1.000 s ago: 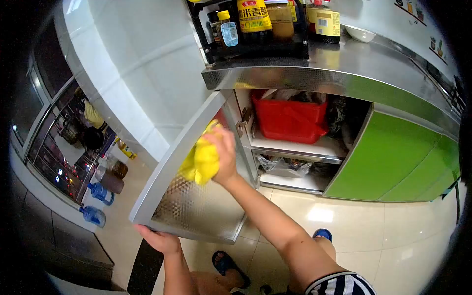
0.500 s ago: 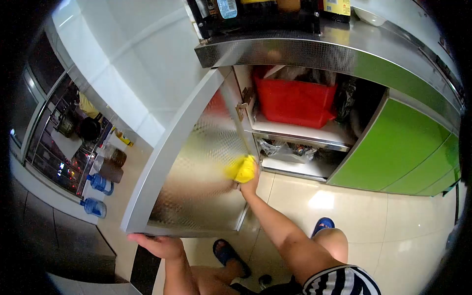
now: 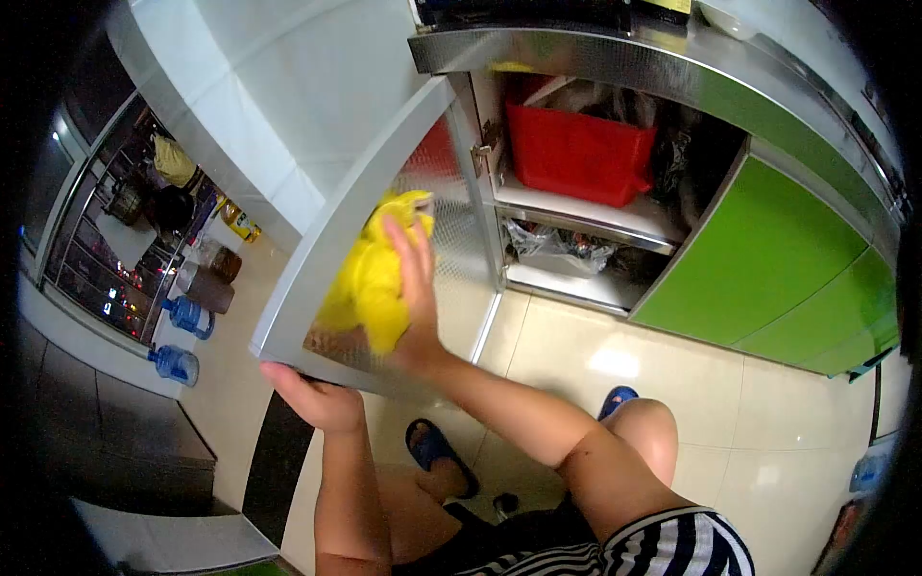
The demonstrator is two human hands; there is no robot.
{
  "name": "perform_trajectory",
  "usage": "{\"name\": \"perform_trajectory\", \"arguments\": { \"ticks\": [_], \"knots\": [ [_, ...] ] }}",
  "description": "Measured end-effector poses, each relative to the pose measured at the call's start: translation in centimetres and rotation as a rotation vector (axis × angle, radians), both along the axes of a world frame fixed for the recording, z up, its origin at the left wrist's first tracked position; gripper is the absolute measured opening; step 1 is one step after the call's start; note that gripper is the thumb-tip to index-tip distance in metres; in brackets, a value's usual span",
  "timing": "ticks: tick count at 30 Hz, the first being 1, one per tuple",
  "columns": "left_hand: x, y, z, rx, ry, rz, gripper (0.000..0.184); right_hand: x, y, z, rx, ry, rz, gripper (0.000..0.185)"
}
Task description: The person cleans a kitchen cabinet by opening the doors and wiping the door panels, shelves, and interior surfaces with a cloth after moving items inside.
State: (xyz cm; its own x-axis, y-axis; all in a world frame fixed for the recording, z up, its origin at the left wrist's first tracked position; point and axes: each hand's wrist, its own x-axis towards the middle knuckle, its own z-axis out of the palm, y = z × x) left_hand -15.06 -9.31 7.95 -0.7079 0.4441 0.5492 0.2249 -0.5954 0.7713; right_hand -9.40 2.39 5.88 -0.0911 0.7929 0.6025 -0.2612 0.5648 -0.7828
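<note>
A cabinet door (image 3: 338, 252) with a silver frame and a textured, see-through panel stands swung open on the left. My left hand (image 3: 322, 398) supports its lower outer corner, thumb against the frame and fingers hidden beneath. A bunched yellow cloth (image 3: 375, 278) lies against the panel's inner face, partly blurred. My right hand (image 3: 419, 305) presses on this cloth with its fingers stretched over it, close to the door's outer edge.
Inside the cabinet, a red bin (image 3: 579, 152) fills the upper shelf and plastic bags (image 3: 557, 245) lie on the lower one. A green cabinet door (image 3: 754, 254) is at right. Bottles, including blue jugs (image 3: 175, 365), line the left wall. Blue slippers (image 3: 437, 453) are on my feet.
My right hand has slid the yellow cloth from the hinge side of the panel leftward to its outer side. My left hand stays at the door's corner. The view has shifted slightly.
</note>
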Motion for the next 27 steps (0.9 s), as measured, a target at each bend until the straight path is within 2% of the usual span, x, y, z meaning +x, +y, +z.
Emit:
{"name": "perform_trajectory", "arguments": {
  "ticks": [1, 3, 6, 7, 9, 11, 12, 13, 15, 16, 17, 19, 21, 22, 24, 27],
  "knots": [
    [0.2, 0.2, 0.3, 0.003, 0.028, 0.007, 0.062, 0.5, -1.5, 0.8, -0.012, 0.000, 0.001, 0.075],
    [0.2, 0.5, 0.7, 0.000, 0.078, 0.042, 0.061, 1.1, -3.7, 1.4, 0.243, -0.078, -0.009, 0.072],
    [0.5, 0.5, 1.1, 0.070, -0.141, -0.038, 0.064, -0.1, -4.9, -2.7, 0.346, -0.080, 0.013, 0.072],
    [0.1, 0.2, 0.8, 0.059, -0.143, -0.036, 0.064, -0.4, -4.8, -4.6, 0.335, -0.082, 0.014, 0.072],
    [-0.6, -0.1, 0.2, 0.000, -0.037, 0.121, 0.064, -0.7, -4.4, -8.2, 0.230, -0.113, -0.058, 0.073],
    [-0.8, -0.2, 0.0, -0.007, -0.042, 0.158, 0.065, -0.9, -3.9, -11.9, 0.100, -0.026, -0.142, 0.069],
    [-1.6, -0.8, -0.8, -0.114, 0.237, 0.368, 0.065, -1.4, -2.9, -16.1, 0.033, -0.120, -0.170, 0.068],
    [-1.4, -0.6, -0.5, -0.047, 0.141, 0.290, 0.063, -1.4, -2.1, -20.0, -0.040, -0.221, -0.197, 0.067],
    [-1.1, -0.7, -0.2, 0.020, 0.045, 0.218, 0.061, -0.8, -1.9, -21.7, -0.067, -0.221, -0.217, 0.059],
    [-1.2, -1.0, -0.5, -0.019, 0.153, 0.286, 0.059, -1.3, -1.1, -26.4, -0.259, -0.067, -0.200, 0.059],
    [-1.3, -0.9, -0.7, -0.048, 0.266, 0.351, 0.058, -1.0, -0.9, -28.6, -0.265, -0.067, -0.202, 0.059],
    [0.1, -0.4, 0.3, -0.152, 0.355, 0.459, 0.057, -0.2, -1.2, -30.3, -0.782, 0.317, 0.183, 0.055],
    [0.1, -0.4, 0.3, 0.080, 0.084, 0.244, 0.062, -1.1, -1.2, -31.1, -0.759, 0.294, 0.155, 0.054],
    [0.2, -0.5, 0.6, 0.074, 0.085, 0.244, 0.062, -1.9, -1.4, -31.1, -0.737, 0.269, 0.127, 0.053],
    [0.4, -0.1, 1.0, 0.130, -0.072, 0.179, 0.064, -3.2, -1.3, -31.0, -0.685, 0.211, 0.071, 0.052],
    [-0.2, 0.3, 1.3, 0.106, -0.110, 0.170, 0.065, -4.6, -2.4, -28.2, -0.586, 0.137, 0.012, 0.051]
  ]
}}
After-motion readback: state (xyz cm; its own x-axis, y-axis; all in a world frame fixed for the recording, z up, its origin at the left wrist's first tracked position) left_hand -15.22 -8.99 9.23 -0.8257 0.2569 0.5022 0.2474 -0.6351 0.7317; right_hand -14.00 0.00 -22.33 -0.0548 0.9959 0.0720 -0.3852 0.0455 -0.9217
